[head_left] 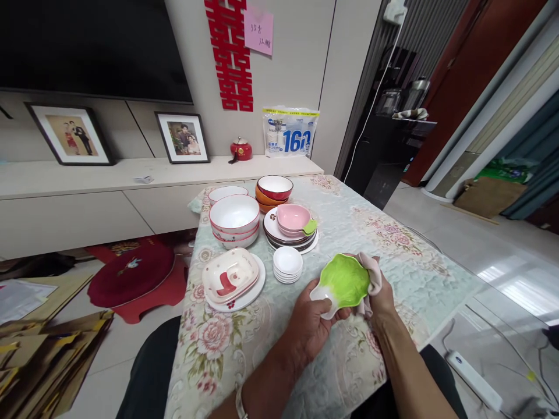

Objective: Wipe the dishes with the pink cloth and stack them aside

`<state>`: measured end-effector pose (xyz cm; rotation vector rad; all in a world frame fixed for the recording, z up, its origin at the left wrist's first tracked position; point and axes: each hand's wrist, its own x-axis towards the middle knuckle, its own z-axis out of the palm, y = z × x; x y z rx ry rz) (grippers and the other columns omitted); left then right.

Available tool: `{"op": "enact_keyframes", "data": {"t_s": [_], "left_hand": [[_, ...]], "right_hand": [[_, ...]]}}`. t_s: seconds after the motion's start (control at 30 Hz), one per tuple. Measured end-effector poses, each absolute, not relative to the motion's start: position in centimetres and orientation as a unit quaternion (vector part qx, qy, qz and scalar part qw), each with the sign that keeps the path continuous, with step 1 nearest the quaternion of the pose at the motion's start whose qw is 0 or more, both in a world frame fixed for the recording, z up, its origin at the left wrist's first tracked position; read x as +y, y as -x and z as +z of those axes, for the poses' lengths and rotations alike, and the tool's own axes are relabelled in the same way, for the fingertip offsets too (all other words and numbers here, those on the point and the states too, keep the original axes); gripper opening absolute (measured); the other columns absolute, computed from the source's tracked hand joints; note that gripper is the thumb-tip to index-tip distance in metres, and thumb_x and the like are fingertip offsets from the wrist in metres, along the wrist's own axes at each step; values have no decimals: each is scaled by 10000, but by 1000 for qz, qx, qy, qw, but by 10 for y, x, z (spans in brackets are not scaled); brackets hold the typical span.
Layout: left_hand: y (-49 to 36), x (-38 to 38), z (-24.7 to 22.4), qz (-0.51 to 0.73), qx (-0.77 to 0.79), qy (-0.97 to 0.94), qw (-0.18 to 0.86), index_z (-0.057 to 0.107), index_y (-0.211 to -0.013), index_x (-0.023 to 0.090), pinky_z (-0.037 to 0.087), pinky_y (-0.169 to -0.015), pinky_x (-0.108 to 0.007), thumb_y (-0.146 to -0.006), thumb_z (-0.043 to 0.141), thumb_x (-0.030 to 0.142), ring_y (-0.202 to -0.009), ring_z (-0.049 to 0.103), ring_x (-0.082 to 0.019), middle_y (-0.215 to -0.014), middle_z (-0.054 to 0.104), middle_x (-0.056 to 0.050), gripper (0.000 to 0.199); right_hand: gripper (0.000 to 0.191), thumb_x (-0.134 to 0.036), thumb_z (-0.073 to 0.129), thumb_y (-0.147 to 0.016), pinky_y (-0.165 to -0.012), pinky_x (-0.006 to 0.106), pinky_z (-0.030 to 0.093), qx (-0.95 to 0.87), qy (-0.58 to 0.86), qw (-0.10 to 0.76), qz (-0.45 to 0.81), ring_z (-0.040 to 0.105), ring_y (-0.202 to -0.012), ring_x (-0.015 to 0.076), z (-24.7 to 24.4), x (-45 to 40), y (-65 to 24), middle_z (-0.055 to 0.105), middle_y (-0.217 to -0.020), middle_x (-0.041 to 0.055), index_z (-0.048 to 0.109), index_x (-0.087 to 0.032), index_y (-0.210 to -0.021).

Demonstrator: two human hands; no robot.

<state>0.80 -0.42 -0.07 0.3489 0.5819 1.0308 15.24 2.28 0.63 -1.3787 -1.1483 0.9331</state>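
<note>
A green and white cabbage-shaped dish is held above the table between my two hands. My left hand grips its white end, thumb on top and fingers underneath. At its right rim, my right hand presses a pale pink cloth against the dish; most of those fingers are hidden behind cloth and dish. Just left of the dish stands a stack of small white bowls. Beyond it, pink bowls with a green handle rest on a pile of plates.
White red-rimmed bowls and orange and red bowls are stacked at the back. Square bear-pattern dishes sit on a white plate at the left. A flowered cloth covers the table. A red stool stands left.
</note>
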Motion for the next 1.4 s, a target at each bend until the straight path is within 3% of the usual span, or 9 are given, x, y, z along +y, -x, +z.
{"op": "enact_keyframes", "data": {"t_s": [0.07,0.2,0.37,0.47,0.6,0.8,0.93,1.1,1.4], "left_hand": [[-8,-4,-1,497,279,-156,807,595,-1058,151,489,-685,-329,-554,643,55,-808,667,-230,-925,697,-73,516],[-8,-3,0,517,296,-152,789,592,-1057,158,500,-747,-338,-552,645,62,-892,666,-244,-941,703,-73,516],[-7,-4,-1,499,331,-247,762,566,-1081,162,464,-694,-291,-624,622,116,-829,634,-203,-919,682,-47,463],[-5,-2,-8,484,367,-355,710,568,-883,165,415,-641,-256,-652,594,114,-727,568,-154,-811,629,-7,238],[-3,4,-19,454,421,-460,636,505,-804,203,366,-615,-258,-766,581,185,-655,482,-140,-713,534,27,87],[-4,-1,-15,478,459,-517,543,491,-981,210,411,-762,-314,-897,448,213,-820,537,-196,-894,572,-34,94],[-9,-7,-9,505,459,-500,534,470,-1006,210,430,-790,-335,-906,410,224,-880,558,-217,-963,588,-61,118],[-12,-7,-9,541,453,-500,502,460,-1060,189,442,-827,-366,-917,413,289,-920,565,-233,-1010,585,-91,181],[3,3,-3,516,444,-555,478,548,-929,190,445,-812,-344,-864,535,288,-854,564,-210,-886,595,-43,118]], "right_hand": [[711,-767,422,-818,-415,316,442,-474,561,521,436,589,-461,218,4,22,-152,642,-577,59,706,-160,-1056],[483,-598,648,-784,-460,274,453,-479,529,498,493,574,-516,174,2,24,-149,666,-690,25,661,-187,-1038],[318,-488,649,-809,-511,241,431,-509,568,503,406,525,-579,142,2,27,-157,605,-691,-11,649,-184,-906],[280,-463,619,-838,-536,241,419,-567,580,465,356,515,-607,147,5,25,-166,596,-706,-16,655,-193,-903],[256,-433,620,-846,-581,244,421,-619,569,437,321,531,-654,157,7,22,-168,624,-761,-8,674,-199,-936],[256,-446,625,-835,-515,229,368,-568,554,479,376,449,-573,126,4,23,-148,526,-655,-34,614,-191,-816],[330,-503,638,-811,-499,231,369,-525,555,509,397,433,-559,122,2,23,-138,499,-638,-37,586,-177,-806],[408,-547,586,-849,-569,259,428,-543,555,499,384,515,-655,158,-1,21,-134,614,-781,19,623,-151,-942],[362,-477,471,-947,-628,271,439,-712,532,378,258,530,-647,156,2,18,-148,573,-691,-2,550,-193,-737]]}}
